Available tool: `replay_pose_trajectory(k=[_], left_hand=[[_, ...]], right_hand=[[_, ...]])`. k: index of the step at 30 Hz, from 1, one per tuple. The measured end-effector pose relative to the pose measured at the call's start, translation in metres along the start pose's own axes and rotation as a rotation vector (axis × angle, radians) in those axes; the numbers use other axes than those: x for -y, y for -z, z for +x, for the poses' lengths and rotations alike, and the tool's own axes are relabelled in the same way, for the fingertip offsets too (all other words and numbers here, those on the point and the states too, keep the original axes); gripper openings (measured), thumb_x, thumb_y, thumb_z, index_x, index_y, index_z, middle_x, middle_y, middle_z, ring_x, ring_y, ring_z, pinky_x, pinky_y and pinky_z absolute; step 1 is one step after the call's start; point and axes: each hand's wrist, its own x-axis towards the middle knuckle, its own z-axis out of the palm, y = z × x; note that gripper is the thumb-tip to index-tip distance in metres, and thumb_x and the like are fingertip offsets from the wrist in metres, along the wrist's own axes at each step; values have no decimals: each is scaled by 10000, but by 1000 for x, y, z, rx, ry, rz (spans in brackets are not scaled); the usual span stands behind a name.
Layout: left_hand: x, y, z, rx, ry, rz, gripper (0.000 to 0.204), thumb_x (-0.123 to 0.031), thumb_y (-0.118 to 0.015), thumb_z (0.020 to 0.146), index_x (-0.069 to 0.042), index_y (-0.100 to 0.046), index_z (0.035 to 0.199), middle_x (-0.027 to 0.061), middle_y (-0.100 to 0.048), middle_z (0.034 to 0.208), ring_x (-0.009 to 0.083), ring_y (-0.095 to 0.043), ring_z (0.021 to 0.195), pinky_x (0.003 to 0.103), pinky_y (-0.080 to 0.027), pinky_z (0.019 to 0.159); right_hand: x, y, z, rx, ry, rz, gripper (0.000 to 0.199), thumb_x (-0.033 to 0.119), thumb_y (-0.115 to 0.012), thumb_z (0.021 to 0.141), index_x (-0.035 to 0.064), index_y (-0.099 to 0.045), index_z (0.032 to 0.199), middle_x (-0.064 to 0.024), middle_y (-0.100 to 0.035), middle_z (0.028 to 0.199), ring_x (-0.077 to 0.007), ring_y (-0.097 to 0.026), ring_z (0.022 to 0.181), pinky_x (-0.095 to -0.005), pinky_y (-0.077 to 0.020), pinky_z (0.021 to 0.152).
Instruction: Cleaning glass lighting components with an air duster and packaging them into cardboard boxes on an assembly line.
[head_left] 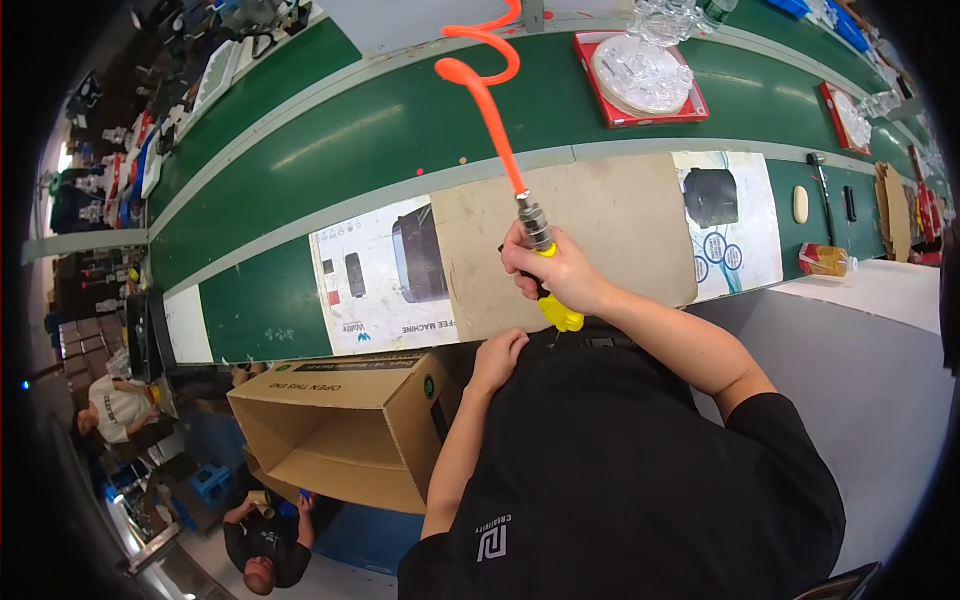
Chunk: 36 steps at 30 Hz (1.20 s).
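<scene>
My right hand [565, 272] is wrapped round a yellow and black air blow gun [562, 315], held in front of my body at the bench's edge. A metal coupling [534, 222] joins the gun to an orange coiled air hose [492, 120], which runs up across the bench. The gun's thin nozzle points down toward my black T-shirt [610, 440]. Close to the nozzle, my left hand [497, 362] has its fingers closed at the shirt's front and appears to grip the cloth; its fingertips are partly hidden.
Flattened cardboard [570, 230] covers the green bench [260, 310] ahead. An open carton [340, 410] stands below left. A red tray [692, 112] with clear parts lies on the far belt. A bottle [826, 261] lies at right. Another person [265, 540] works at lower left.
</scene>
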Motion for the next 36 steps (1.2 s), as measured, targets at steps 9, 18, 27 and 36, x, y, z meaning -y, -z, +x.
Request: replay_pose_trajectory(k=[9, 18, 27, 36], left_hand=[[13, 11, -4, 90, 47, -3, 256, -306, -573, 926, -58, -634, 923, 198, -647, 882, 376, -624, 845, 420, -480, 716], [35, 14, -17, 217, 84, -258, 194, -157, -626, 900, -12, -559, 790, 90, -551, 698, 167, -509, 660, 316, -452, 648], [-86, 69, -1, -10, -138, -380, 699, -240, -626, 919, -33, -254, 1473, 205, -398, 1408, 322, -464, 1223, 414, -392, 998], [-59, 74, 47, -211, -284, -192, 734, -120, -767, 748, 7, -395, 1368, 144, -549, 1209, 256, -549, 1043, 361, -453, 892]], right_hand=[[19, 2, 1, 83, -325, 763, 190, 279, -537, 887, 110, -472, 831, -61, -505, 802, -123, -377, 558, -274, -353, 520], [-55, 31, 29, -197, 262, -536, 336, 314, -634, 880, 52, -601, 1088, -58, -559, 684, -143, -534, 656, -366, -464, 621], [-91, 31, 14, -2, 273, -57, 394, 445, -630, 890, 60, -560, 856, -57, -616, 764, -98, -582, 671, -277, -480, 618], [-81, 68, 34, 281, 581, -975, 539, 536, -639, 852, 126, -614, 1202, -171, -514, 1317, -278, -435, 1265, -447, -224, 1122]])
